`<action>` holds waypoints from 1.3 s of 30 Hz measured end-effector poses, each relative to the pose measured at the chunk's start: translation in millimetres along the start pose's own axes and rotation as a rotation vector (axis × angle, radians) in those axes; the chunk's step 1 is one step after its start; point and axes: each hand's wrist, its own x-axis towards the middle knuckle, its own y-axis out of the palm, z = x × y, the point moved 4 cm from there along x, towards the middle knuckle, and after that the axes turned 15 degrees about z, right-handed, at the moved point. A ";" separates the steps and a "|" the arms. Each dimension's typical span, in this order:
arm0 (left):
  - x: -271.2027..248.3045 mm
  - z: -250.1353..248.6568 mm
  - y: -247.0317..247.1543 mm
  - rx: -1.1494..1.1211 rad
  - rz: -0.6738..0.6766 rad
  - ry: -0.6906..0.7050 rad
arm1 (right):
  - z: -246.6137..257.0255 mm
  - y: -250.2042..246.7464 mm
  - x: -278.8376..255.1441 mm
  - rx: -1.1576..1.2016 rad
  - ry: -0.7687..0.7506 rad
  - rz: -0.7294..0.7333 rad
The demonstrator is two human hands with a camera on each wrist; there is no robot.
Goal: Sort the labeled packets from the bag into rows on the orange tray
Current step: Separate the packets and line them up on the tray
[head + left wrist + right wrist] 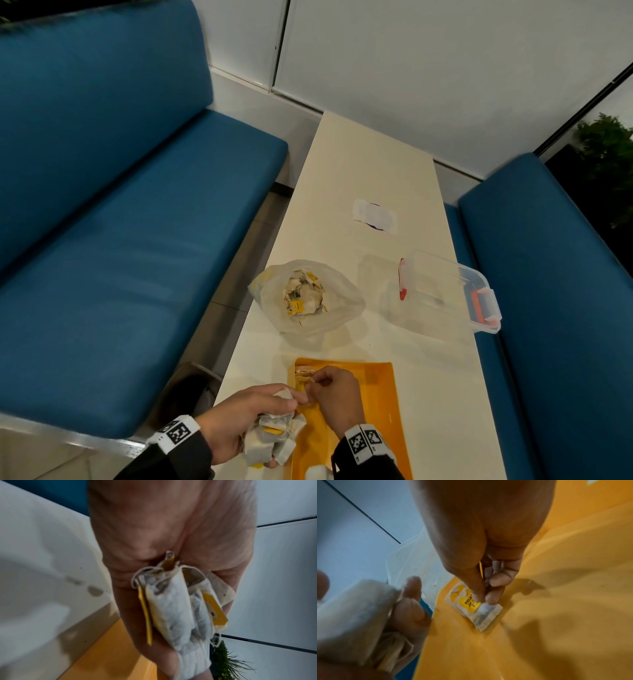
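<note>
My left hand (246, 416) grips a bunch of white packets with yellow labels (270, 437) at the orange tray's (383, 421) left edge; the same bunch (178, 609) fills the left wrist view. My right hand (334, 387) pinches one packet (476, 605) by its yellow label and holds it down on the tray's (556, 588) far left corner. Another packet (303, 370) lies just beyond it there. The clear plastic bag (305, 298) with several more packets stands open on the table beyond the tray.
An open clear plastic box (448, 294) with red clips lies at the table's (359, 178) right edge. A white paper slip (375, 216) lies farther back. Blue benches (137, 212) flank the narrow table. Something white (317, 473) sits at the tray's near edge.
</note>
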 end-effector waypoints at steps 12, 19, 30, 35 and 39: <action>-0.2 0.5 -1.4 0.004 0.022 -0.015 | 7.4 5.1 2.3 0.070 0.027 -0.136; 1.4 0.2 -2.3 -0.119 0.013 0.056 | 6.4 0.0 -3.3 0.127 0.032 -0.146; 15.2 -11.6 8.0 -0.237 -0.020 0.042 | 73.2 -33.3 -74.3 0.085 -0.438 0.067; 19.6 -13.5 13.7 -0.163 -0.040 -0.008 | 90.9 -24.5 -80.6 -0.137 -0.490 0.179; 17.5 -14.5 19.5 -0.151 -0.033 -0.008 | 88.1 -19.3 -76.1 -0.137 -0.471 0.157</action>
